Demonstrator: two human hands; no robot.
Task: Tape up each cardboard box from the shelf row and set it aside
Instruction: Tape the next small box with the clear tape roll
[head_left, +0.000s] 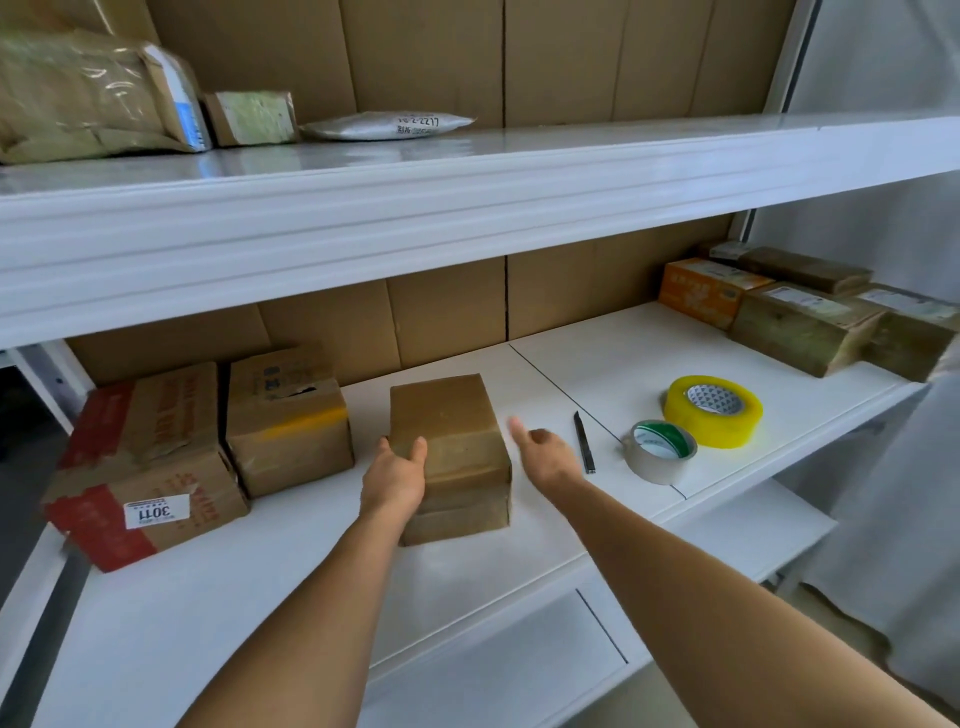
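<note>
A plain brown cardboard box (452, 447) stands in the middle of the white shelf (291, 587). My left hand (395, 478) grips its near left corner, thumb on the top. Just right of the box, my right hand (545, 452) hovers with fingers apart and holds nothing. A black knife (584, 441) lies to the right of that hand. Further right sit a small clear tape roll (660, 449) with a green core and a larger yellow tape roll (714, 410).
Two worn boxes stand to the left: one with red tape and a label (140, 467), one with a torn top (285, 421). Several taped boxes (800, 322) are grouped at the far right. The upper shelf (467, 208) overhangs, carrying parcels (93, 98).
</note>
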